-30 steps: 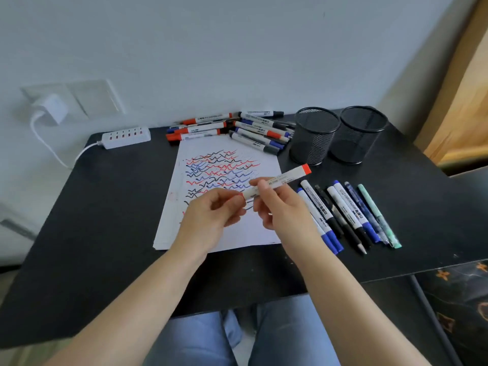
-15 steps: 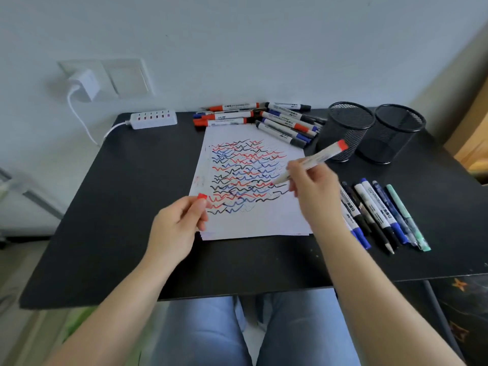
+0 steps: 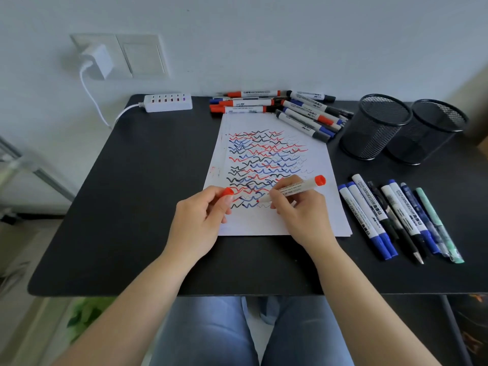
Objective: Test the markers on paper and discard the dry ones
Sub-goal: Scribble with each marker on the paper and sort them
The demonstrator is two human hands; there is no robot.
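A white sheet of paper covered with red, blue and black squiggles lies on the black table. My right hand grips an uncapped red marker, its tip touching the paper near the lower squiggles. My left hand pinches the marker's red cap at the paper's left edge. Several capped markers lie in a pile behind the paper. A row of several markers and pens lies to the right of it.
Two black mesh pen cups stand at the back right. A white power strip sits at the back left, its cable running to a wall plug. My legs in jeans show below the table's front edge.
My hands pulled the red cap off the marker and separated. My right hand brought the marker tip down onto the paper; my left hand kept the cap and moved to the paper's left edge.
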